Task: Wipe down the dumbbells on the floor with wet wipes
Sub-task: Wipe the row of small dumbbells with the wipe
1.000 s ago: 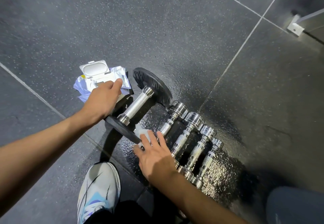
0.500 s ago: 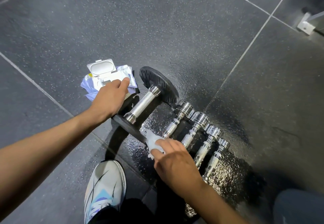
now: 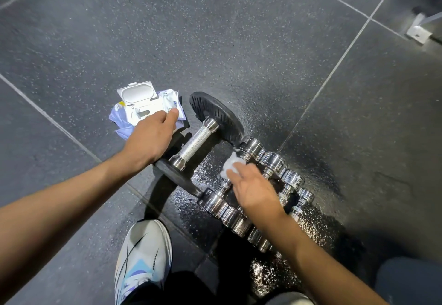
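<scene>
A large dumbbell (image 3: pixel 196 142) with black plates and a knurled chrome handle lies on the dark floor. My left hand (image 3: pixel 150 137) grips the rim of its near plate, fingers curled. To its right, several small chrome dumbbells (image 3: pixel 272 161) lie side by side in a row. My right hand (image 3: pixel 253 190) holds a crumpled white wet wipe (image 3: pixel 232 165) and presses it on the handle of the first chrome dumbbell, near its far head. The hand hides the middle of that row. A wet wipe pack (image 3: pixel 141 106) lies with its lid flipped open just beyond my left hand.
The floor under and around the chrome dumbbells is wet and shiny (image 3: pixel 275 271). My white shoe (image 3: pixel 143 257) stands just in front of the large dumbbell. A knee (image 3: pixel 411 280) shows at the bottom right. A metal bracket (image 3: pixel 418 32) sits at the far right corner.
My right hand has carried the wipe from the large dumbbell's near plate to the right and away from me, onto the first chrome dumbbell. My left hand has stayed on the plate.
</scene>
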